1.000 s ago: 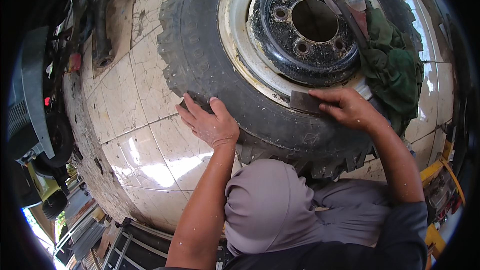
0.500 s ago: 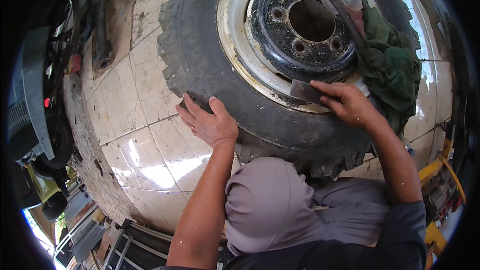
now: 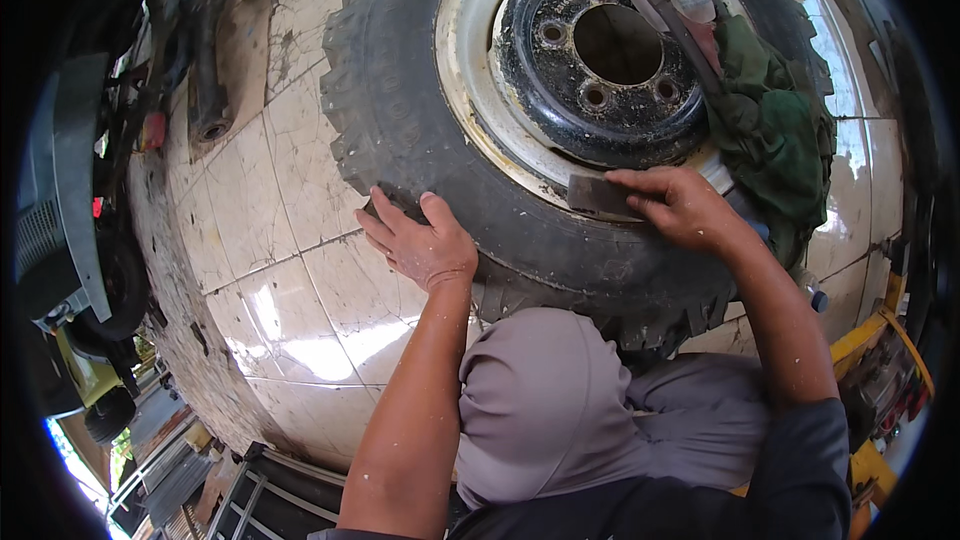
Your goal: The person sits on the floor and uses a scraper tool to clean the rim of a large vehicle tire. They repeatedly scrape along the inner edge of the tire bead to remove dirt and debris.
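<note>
A large black tyre (image 3: 400, 130) with chunky tread lies flat on a wheel with a worn whitish outer rim (image 3: 462, 70) and a black centre (image 3: 540, 90). My right hand (image 3: 690, 208) pinches a dark, flat rectangle of sandpaper (image 3: 600, 196) against the near part of the rim, where it meets the tyre. Fingers spread, my left hand (image 3: 420, 243) rests on the tyre's near left edge and holds nothing. Across the right of the wheel lie a wire brush (image 3: 665, 15) with a curved handle and a crumpled green cloth (image 3: 765, 110).
Cracked, glossy tiles (image 3: 260, 200) surround the tyre. To the left, a dark metal axle-like part (image 3: 208, 70) lies on the floor. A yellow metal frame (image 3: 865, 345) stands at the lower right. My bent knee (image 3: 540, 390) is close to the tyre's near side.
My right hand has slid slightly left along the rim with the sandpaper. My left hand stays on the tyre's edge.
</note>
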Motion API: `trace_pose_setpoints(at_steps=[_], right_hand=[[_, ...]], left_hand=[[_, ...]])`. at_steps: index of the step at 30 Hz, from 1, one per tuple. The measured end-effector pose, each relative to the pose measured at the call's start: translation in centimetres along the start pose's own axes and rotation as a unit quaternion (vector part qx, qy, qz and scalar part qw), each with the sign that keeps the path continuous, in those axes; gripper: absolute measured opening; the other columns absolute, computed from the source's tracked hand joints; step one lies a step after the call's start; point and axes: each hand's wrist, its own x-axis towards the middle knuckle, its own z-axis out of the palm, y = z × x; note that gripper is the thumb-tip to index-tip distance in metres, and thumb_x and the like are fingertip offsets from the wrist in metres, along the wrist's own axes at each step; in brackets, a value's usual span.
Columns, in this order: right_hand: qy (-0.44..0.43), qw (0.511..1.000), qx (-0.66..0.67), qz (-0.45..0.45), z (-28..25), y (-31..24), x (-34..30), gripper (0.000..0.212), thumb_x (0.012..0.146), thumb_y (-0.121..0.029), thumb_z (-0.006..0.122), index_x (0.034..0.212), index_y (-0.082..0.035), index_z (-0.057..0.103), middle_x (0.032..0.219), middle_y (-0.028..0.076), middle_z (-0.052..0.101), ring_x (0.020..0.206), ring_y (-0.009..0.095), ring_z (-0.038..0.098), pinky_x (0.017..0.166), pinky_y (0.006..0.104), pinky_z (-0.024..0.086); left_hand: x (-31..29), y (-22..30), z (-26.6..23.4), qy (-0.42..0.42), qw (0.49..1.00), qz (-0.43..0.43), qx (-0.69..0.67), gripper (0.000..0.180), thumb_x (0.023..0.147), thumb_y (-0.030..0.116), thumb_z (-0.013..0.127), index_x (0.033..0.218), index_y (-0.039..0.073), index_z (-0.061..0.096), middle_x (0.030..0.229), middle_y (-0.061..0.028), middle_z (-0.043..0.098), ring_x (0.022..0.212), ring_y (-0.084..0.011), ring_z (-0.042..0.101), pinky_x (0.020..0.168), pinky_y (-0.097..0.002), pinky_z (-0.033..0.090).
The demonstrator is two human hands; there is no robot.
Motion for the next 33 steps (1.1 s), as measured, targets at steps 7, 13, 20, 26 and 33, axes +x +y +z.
trace_pose_setpoints(at_steps=[7,13,20,26,33], right_hand=[[0.012,1.0,0.012,0.001,-0.1,0.4,0.5,0.041,0.097,-0.009,0.063,0.137,-0.015,0.063,0.131,0.014,0.068,0.122,0.026,0.065,0.104,0.0345,0.049],[-0.012,1.0,0.02,0.001,-0.6,0.9,0.7,0.041,0.096,-0.008,0.063,0.136,-0.013,0.064,0.135,0.012,0.066,0.123,0.025,0.064,0.105,0.0346,0.048],[-0.008,0.999,0.02,-0.041,-0.5,1.0,0.7,0.04,0.095,-0.007,0.063,0.135,-0.013,0.065,0.132,0.012,0.068,0.123,0.025,0.064,0.104,0.0343,0.049],[-0.025,0.999,-0.008,-0.029,-0.5,1.0,0.8,0.039,0.095,-0.008,0.063,0.134,-0.013,0.066,0.129,0.015,0.069,0.12,0.027,0.066,0.102,0.0348,0.049],[-0.053,0.998,-0.018,-0.016,-0.6,0.4,0.6,0.04,0.095,-0.009,0.064,0.135,-0.013,0.065,0.129,0.016,0.069,0.121,0.028,0.066,0.103,0.0353,0.049]], left_hand=[[0.0,-0.1,0.0,-0.005,1.0,0.002,-0.005,0.076,0.095,0.046,0.048,0.159,0.009,0.028,0.165,-0.0287,0.013,0.152,-0.0444,0.018,0.116,-0.064,0.021],[-0.2,0.0,-0.1,-0.007,1.0,0.002,0.003,0.075,0.096,0.045,0.047,0.159,0.008,0.027,0.164,-0.0292,0.014,0.152,-0.044,0.018,0.117,-0.0604,0.021],[-0.1,0.0,0.0,-0.005,1.0,0.006,-0.002,0.075,0.096,0.044,0.048,0.159,0.008,0.027,0.164,-0.0296,0.014,0.152,-0.0441,0.018,0.118,-0.0591,0.021],[-0.1,0.0,-0.1,-0.006,1.0,0.002,-0.003,0.076,0.095,0.045,0.048,0.159,0.009,0.027,0.164,-0.0295,0.014,0.152,-0.0449,0.018,0.117,-0.0617,0.021],[-0.2,0.3,-0.3,-0.011,1.0,-0.004,0.008,0.075,0.097,0.045,0.047,0.158,0.006,0.028,0.164,-0.0295,0.014,0.153,-0.0422,0.016,0.119,-0.0553,0.021]])
